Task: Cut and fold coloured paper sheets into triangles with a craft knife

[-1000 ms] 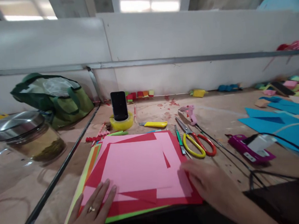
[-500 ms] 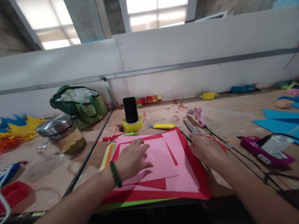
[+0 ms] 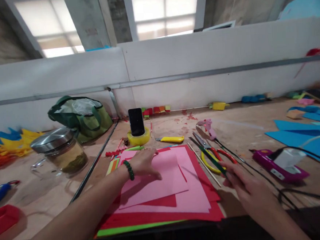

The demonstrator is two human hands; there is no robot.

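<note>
My left hand, with a green bead bracelet on its wrist, is over a stack of paper. Its thumb stands apart from the fingers, above the top pink sheet; whether it touches the sheet I cannot tell. Under that sheet lie more pink paper and red paper. My right hand is closed around a long, thin, dark green tool, its tip pointing up and left. Scissors with red handles and a yellow loop handle lie beneath and beside this tool. A thin pale stick borders the paper.
Behind the paper are a yellow utility knife and a phone propped on a tape roll. A glass jar stands left. To the right are a pink glue gun, a purple power strip and black cords.
My right hand has moved right and toward me, lifting the dark green tool off the table beside the stack. My left hand has shifted slightly up the sheet, its fingers now less spread.
</note>
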